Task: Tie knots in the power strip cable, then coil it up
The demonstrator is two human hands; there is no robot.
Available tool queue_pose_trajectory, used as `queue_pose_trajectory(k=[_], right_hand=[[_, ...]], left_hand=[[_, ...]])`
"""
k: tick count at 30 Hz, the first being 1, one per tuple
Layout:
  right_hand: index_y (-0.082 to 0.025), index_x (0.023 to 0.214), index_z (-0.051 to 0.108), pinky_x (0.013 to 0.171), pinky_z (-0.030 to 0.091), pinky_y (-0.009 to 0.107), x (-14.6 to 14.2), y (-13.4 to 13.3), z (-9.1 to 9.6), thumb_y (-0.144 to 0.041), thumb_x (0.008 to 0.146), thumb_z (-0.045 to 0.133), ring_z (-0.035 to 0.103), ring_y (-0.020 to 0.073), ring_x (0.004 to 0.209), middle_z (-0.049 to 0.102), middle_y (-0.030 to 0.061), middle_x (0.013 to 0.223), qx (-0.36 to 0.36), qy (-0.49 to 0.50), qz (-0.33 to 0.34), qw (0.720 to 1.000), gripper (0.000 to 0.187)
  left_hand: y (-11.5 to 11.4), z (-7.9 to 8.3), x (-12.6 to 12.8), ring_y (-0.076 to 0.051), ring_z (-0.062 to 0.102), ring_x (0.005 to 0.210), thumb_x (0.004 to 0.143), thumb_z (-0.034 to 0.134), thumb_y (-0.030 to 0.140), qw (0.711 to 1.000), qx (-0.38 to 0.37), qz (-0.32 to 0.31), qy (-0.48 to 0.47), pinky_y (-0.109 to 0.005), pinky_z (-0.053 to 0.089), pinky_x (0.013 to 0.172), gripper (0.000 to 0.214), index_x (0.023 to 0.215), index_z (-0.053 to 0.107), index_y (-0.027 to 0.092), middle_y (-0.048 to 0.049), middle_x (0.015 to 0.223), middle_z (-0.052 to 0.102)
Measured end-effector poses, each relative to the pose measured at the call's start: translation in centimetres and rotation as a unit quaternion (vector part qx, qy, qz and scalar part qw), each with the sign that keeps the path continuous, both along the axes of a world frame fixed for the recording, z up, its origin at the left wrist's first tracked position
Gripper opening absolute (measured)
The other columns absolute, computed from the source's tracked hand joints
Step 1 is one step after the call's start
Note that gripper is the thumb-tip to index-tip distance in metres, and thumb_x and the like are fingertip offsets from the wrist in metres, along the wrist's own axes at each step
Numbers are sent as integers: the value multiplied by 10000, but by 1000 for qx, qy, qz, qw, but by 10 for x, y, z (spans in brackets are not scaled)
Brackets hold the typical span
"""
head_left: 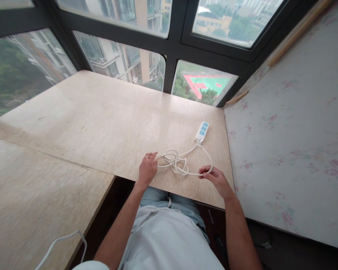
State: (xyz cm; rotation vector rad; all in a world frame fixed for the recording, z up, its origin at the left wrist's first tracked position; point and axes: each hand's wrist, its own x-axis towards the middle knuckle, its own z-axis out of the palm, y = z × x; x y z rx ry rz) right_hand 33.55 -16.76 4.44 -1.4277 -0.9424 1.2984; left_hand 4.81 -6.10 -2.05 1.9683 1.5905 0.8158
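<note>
A white power strip (202,132) with blue sockets lies on the stone sill (115,120), near the right wall. Its white cord (173,159) is looped and tangled on the sill between my two hands. My left hand (148,167), with a ring on one finger, is closed at the left end of the loops, its fingertips on the cord. My right hand (214,178) pinches the cord between thumb and fingers, below the power strip. A plug appears to rest at the strip's near end, where the cord bends away.
Dark-framed windows (169,48) border the sill at the back and left. A flower-patterned wall (284,150) rises on the right. Another stone surface (30,187) extends at the lower left, with a white cable (62,237) and a white rounded object (91,265) near its edge.
</note>
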Motion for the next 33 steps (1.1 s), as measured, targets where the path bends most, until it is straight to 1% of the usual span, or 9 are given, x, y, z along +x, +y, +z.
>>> queue_pose_trajectory(k=[2,5,11,15,21,23,25,27,33], right_hand=[[-165,857,734,785,568,366,0,-4,-2,-353,701,800,679,187,776,701,48,881,4,-2,-30,1000,253],[-164,814,731,838,574,386,-5,-10,-8,-353,697,810,677,189,829,707,60,935,15,19,-77,997,236],[-180,762,734,917,558,426,-24,-19,-21,-317,704,813,673,192,885,704,60,1016,50,69,-130,988,168],[-211,761,743,960,533,435,-37,-24,-26,-290,743,785,660,196,959,691,43,1051,91,93,-112,985,91],[-237,816,757,964,519,419,-60,-32,-30,-278,810,718,660,206,989,675,49,1050,119,33,-35,992,57],[-241,814,757,937,529,397,-66,-34,-29,-270,827,697,664,207,990,672,56,1050,141,2,-22,990,68],[-248,818,755,894,542,369,-69,-35,-27,-249,847,669,664,202,989,675,56,1032,175,-30,-18,984,90],[-251,830,750,856,545,351,-65,-35,-23,-220,865,641,664,198,983,684,57,1013,209,-67,-18,975,118],[-240,853,728,872,530,381,-45,-22,-8,-178,865,631,670,207,973,719,59,998,265,-143,-81,950,116]], left_hand=[[0,2,-1,-270,596,1082,883,482,145,995,58,-73,23,-399,462,894,329,1148,667,211,-130,1135,658],[0,4,-2,-240,598,1098,914,497,191,984,93,-152,25,-395,419,947,259,1080,689,241,-99,1130,681],[-4,7,-2,-257,632,959,854,636,403,975,57,-198,82,-443,365,968,289,1080,680,229,-93,923,727],[-8,10,5,-256,639,926,869,623,298,963,55,-226,136,-509,305,1015,125,940,703,232,-70,850,725],[-4,22,16,-193,640,712,942,496,290,969,118,-184,112,-497,224,1112,236,842,694,207,-47,738,706],[2,24,17,-195,637,706,942,492,293,977,107,-161,89,-440,344,1033,238,855,693,199,-64,770,714],[9,23,17,-206,639,732,935,501,289,987,76,-127,58,-365,441,858,220,885,691,192,-86,837,722],[15,20,16,-209,632,748,923,514,279,994,43,-97,12,-317,441,731,196,899,687,190,-87,857,718],[18,16,18,-148,532,600,898,530,329,982,-42,-36,-180,-253,376,593,224,788,648,174,-4,632,601]])
